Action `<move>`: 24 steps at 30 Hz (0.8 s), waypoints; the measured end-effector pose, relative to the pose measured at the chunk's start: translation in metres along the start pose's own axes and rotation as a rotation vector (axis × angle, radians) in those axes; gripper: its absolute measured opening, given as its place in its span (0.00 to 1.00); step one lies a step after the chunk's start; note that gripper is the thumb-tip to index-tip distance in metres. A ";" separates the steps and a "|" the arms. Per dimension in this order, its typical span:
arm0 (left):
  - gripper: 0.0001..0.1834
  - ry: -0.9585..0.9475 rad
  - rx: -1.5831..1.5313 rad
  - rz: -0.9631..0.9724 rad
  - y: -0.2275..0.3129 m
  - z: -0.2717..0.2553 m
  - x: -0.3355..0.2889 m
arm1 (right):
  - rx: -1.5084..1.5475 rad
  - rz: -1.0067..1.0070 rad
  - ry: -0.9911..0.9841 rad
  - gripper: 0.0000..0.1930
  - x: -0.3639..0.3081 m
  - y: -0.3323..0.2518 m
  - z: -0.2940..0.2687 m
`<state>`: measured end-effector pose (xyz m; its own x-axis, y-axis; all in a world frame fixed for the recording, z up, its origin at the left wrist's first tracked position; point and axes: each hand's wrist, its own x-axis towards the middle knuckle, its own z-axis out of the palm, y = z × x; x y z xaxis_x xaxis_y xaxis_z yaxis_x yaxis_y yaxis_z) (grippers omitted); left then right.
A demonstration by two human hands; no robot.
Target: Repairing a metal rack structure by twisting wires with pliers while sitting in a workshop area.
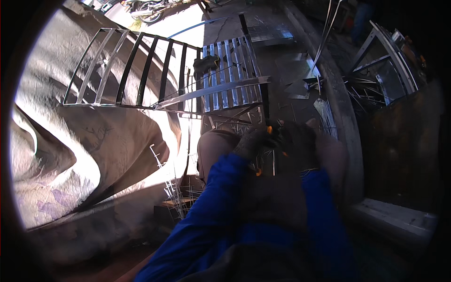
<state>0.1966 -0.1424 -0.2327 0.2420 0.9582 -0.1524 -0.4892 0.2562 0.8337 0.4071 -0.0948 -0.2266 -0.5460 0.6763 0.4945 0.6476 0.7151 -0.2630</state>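
Note:
My left hand (253, 142), in a dark glove and blue sleeve, is curled in front of my knees. Close beside it is my right hand (299, 141), also gloved, with its fingers bent inward. Between them is a small dark thing with an orange part (269, 129); its kind is lost in the shadow. An orange-yellow piece (258, 172) shows below my left hand. Just beyond my hands stands a slatted metal frame (230, 70), with a flat metal bar (213, 91) running across it and a dark cloth or glove (206, 64) lying on its slats.
A large tan tarp (108, 145) hangs at the left. Thin metal rods (174, 195) stand near my left forearm. A raised concrete edge (340, 105) runs along the right, with a metal frame (390, 56) and scrap beyond. A motorcycle (149, 13) is far off.

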 end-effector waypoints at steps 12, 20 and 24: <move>0.30 0.000 -0.260 -0.097 0.008 0.024 -0.014 | 0.161 0.422 0.227 0.08 0.025 0.036 0.006; 0.31 -0.220 -0.102 -0.430 -0.014 0.037 -0.023 | 0.516 0.359 0.514 0.09 0.031 0.041 0.008; 0.36 -0.291 -0.094 -0.250 -0.037 0.034 -0.037 | 0.780 0.517 0.531 0.08 0.055 0.034 -0.011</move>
<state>0.2345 -0.1919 -0.2400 0.5846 0.7920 -0.1763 -0.4561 0.5005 0.7359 0.4043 -0.0350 -0.1994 0.1192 0.9003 0.4186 0.1135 0.4065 -0.9066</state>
